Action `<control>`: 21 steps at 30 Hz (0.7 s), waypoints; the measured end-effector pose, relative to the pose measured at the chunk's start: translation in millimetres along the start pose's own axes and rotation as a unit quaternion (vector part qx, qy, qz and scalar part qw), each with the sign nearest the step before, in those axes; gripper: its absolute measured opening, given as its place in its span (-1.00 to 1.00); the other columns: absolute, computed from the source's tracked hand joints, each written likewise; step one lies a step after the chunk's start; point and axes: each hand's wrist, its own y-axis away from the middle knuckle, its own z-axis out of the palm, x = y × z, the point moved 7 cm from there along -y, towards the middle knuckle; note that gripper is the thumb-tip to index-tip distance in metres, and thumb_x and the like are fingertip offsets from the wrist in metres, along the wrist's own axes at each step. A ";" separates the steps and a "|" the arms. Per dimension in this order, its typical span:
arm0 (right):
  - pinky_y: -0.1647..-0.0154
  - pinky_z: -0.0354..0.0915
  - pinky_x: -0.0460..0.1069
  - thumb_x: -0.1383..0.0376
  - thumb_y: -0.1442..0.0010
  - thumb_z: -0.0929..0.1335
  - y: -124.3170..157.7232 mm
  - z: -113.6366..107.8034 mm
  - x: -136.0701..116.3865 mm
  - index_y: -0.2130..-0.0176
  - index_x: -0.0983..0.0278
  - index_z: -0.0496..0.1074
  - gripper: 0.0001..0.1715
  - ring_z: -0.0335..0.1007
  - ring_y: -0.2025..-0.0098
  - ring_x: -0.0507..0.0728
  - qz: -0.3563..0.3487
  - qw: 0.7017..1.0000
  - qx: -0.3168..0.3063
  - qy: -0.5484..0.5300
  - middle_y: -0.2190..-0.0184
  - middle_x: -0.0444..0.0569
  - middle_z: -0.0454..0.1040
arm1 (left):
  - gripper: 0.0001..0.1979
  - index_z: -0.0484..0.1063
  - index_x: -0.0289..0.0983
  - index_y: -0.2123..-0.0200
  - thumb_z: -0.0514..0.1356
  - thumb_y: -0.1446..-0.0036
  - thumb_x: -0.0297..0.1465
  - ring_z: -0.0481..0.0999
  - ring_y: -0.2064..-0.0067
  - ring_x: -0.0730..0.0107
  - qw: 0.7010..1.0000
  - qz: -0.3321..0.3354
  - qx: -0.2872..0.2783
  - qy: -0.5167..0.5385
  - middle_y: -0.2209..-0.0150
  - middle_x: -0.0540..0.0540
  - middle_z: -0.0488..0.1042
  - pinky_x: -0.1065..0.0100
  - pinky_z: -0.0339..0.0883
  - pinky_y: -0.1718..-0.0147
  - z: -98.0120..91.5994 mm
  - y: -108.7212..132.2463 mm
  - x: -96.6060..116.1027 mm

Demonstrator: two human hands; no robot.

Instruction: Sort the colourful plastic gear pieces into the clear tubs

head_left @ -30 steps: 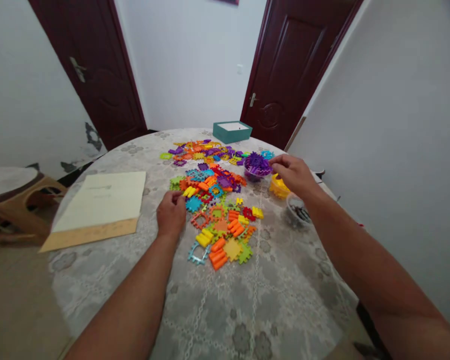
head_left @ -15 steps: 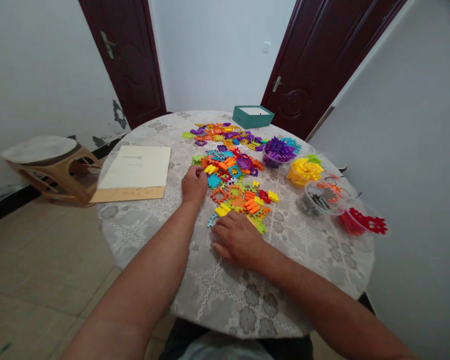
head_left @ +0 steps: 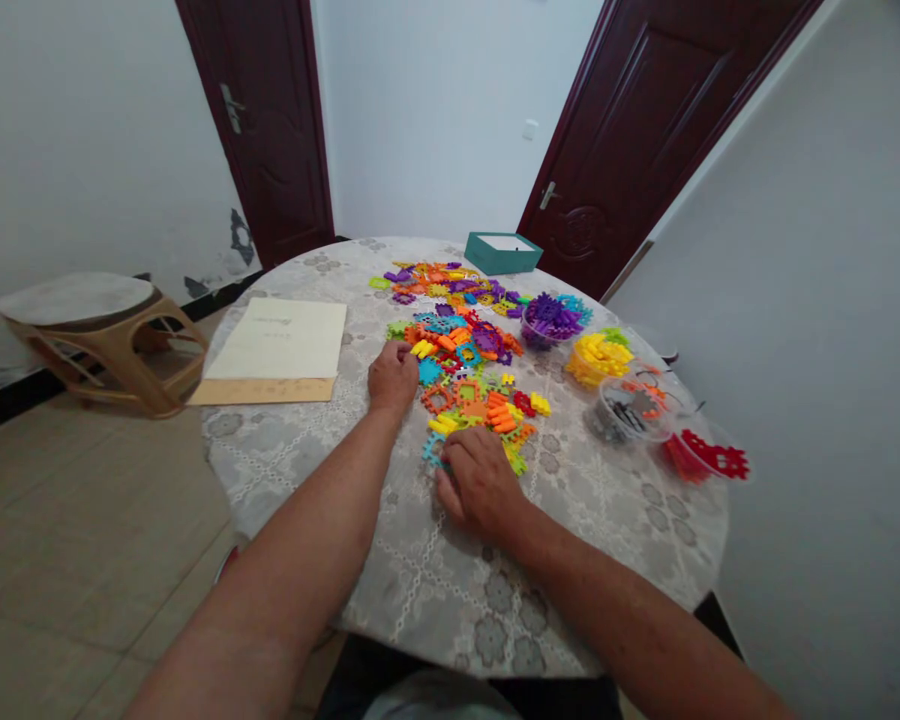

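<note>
A mixed pile of colourful plastic building pieces runs along the middle of the table. My left hand rests at the pile's left edge, its fingers curled in beside yellow connectors and a blue gear-shaped piece. Whatever its fingertips may hold is hidden. At the pile's near end lies my right hand, fingers bent, with the thumb standing apart from them. It covers some green and yellow pieces. A light-blue notched piece shows by its fingertips, and orange connectors lie just beyond.
Clear tubs hold purple pieces, yellow pieces, grey pieces and red pieces along the right. Another heap lies farther back, near a green box. Paper sheets lie left; a stool stands beyond.
The view has tilted and shifted slightly. My right hand has drawn back a little from the light-blue piece, which shows more. The left hand stays at the pile's edge.
</note>
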 end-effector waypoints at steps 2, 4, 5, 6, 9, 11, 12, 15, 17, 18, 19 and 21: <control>-0.09 0.32 0.21 0.33 -0.27 0.34 -0.9 -16.9 11.1 0.16 0.24 0.38 -0.90 0.35 -0.02 0.26 0.023 0.995 0.071 -0.071 0.07 0.11 0.45 | -0.77 0.55 -0.19 0.10 0.16 -0.21 -0.39 0.60 0.15 0.22 1.000 0.001 -0.002 -0.002 0.19 -0.11 0.65 0.30 0.36 0.12 0.9 0.0 -0.4; -0.17 0.30 0.22 0.36 -0.28 0.31 -0.8 -32.9 32.3 0.16 0.22 0.36 -0.91 0.35 -0.12 0.26 0.068 0.982 0.138 -0.108 -0.02 0.14 0.42 | -0.77 0.55 -0.19 0.10 0.17 -0.20 -0.39 0.60 0.14 0.22 1.000 0.002 -0.005 -0.007 0.18 -0.11 0.65 0.30 0.36 0.12 1.4 0.2 -0.2; -0.20 0.29 0.23 0.36 -0.28 0.30 -0.5 -38.9 44.7 0.16 0.22 0.35 -0.91 0.34 -0.17 0.26 0.090 0.977 0.160 -0.112 -0.06 0.16 0.41 | -0.77 0.55 -0.18 0.10 0.17 -0.20 -0.39 0.60 0.13 0.22 1.000 0.003 -0.007 -0.009 0.18 -0.10 0.65 0.30 0.36 0.11 1.4 0.5 0.2; -0.22 0.28 0.23 0.36 -0.29 0.29 -0.2 -43.2 57.1 0.17 0.22 0.35 -0.91 0.33 -0.19 0.26 0.108 0.973 0.172 -0.113 -0.09 0.17 0.41 | -0.77 0.55 -0.18 0.10 0.18 -0.20 -0.39 0.60 0.13 0.22 1.000 0.004 -0.008 -0.012 0.18 -0.09 0.65 0.30 0.36 0.10 1.3 0.8 0.7; -0.23 0.28 0.23 0.33 -0.30 0.29 0.9 -50.3 91.3 0.21 0.21 0.35 -0.96 0.37 -0.19 0.27 0.139 0.969 0.176 -0.107 -0.09 0.17 0.45 | -0.77 0.55 -0.18 0.10 0.17 -0.20 -0.39 0.60 0.12 0.24 1.000 0.006 -0.012 -0.019 0.18 -0.08 0.65 0.31 0.36 0.10 0.5 1.6 2.4; -0.22 0.28 0.22 0.32 -0.29 0.29 2.8 -54.3 110.0 0.26 0.20 0.35 -0.96 0.39 -0.17 0.27 0.162 0.965 0.182 -0.102 -0.07 0.17 0.47 | -0.76 0.55 -0.18 0.10 0.17 -0.20 -0.39 0.60 0.12 0.24 1.000 0.007 -0.011 -0.021 0.18 -0.09 0.65 0.32 0.36 0.10 -0.1 1.8 3.3; -0.22 0.29 0.22 0.31 -0.29 0.30 4.0 -56.2 117.7 0.28 0.20 0.35 -0.94 0.40 -0.16 0.27 0.176 0.962 0.185 -0.101 -0.07 0.16 0.48 | -0.76 0.56 -0.19 0.09 0.16 -0.20 -0.38 0.60 0.12 0.24 1.000 0.008 -0.011 -0.022 0.18 -0.09 0.65 0.31 0.37 0.11 -0.5 1.8 3.7; -0.21 0.30 0.22 0.29 -0.29 0.30 6.2 -59.3 134.3 0.31 0.20 0.36 -0.90 0.42 -0.13 0.26 0.207 0.954 0.189 -0.106 -0.04 0.15 0.51 | -0.75 0.56 -0.20 0.10 0.17 -0.19 -0.38 0.60 0.14 0.23 1.000 0.010 -0.010 -0.022 0.19 -0.10 0.65 0.31 0.37 0.12 -0.9 1.4 3.7; -0.21 0.30 0.22 0.27 -0.28 0.30 7.2 -59.3 142.0 0.32 0.20 0.38 -0.89 0.43 -0.11 0.26 0.216 0.951 0.193 -0.108 -0.04 0.14 0.52 | -0.75 0.56 -0.21 0.10 0.17 -0.18 -0.38 0.60 0.15 0.24 1.000 0.011 -0.011 -0.021 0.19 -0.10 0.65 0.31 0.38 0.13 -1.1 0.9 3.2; -0.21 0.30 0.22 0.27 -0.28 0.31 7.7 -58.4 145.6 0.31 0.20 0.39 -0.89 0.44 -0.11 0.26 0.219 0.950 0.195 -0.108 -0.04 0.14 0.52 | -0.75 0.56 -0.21 0.10 0.17 -0.17 -0.38 0.60 0.15 0.24 1.000 0.012 -0.010 -0.021 0.19 -0.10 0.65 0.31 0.38 0.13 -1.3 0.7 3.0; -0.21 0.30 0.22 0.26 -0.27 0.32 8.6 -57.1 149.5 0.31 0.20 0.40 -0.89 0.44 -0.11 0.25 0.223 0.948 0.198 -0.108 -0.03 0.14 0.53 | -0.75 0.56 -0.21 0.10 0.17 -0.17 -0.37 0.60 0.15 0.24 1.000 0.012 -0.010 -0.021 0.19 -0.10 0.65 0.32 0.38 0.13 -1.5 0.5 2.9; -0.19 0.32 0.20 0.23 -0.27 0.33 11.2 -53.7 157.4 0.26 0.21 0.43 -0.89 0.45 -0.10 0.24 0.239 0.942 0.205 -0.115 -0.02 0.12 0.54 | -0.75 0.56 -0.21 0.10 0.17 -0.17 -0.37 0.60 0.16 0.25 1.000 0.014 -0.010 -0.022 0.20 -0.09 0.64 0.32 0.39 0.13 -1.8 0.1 3.2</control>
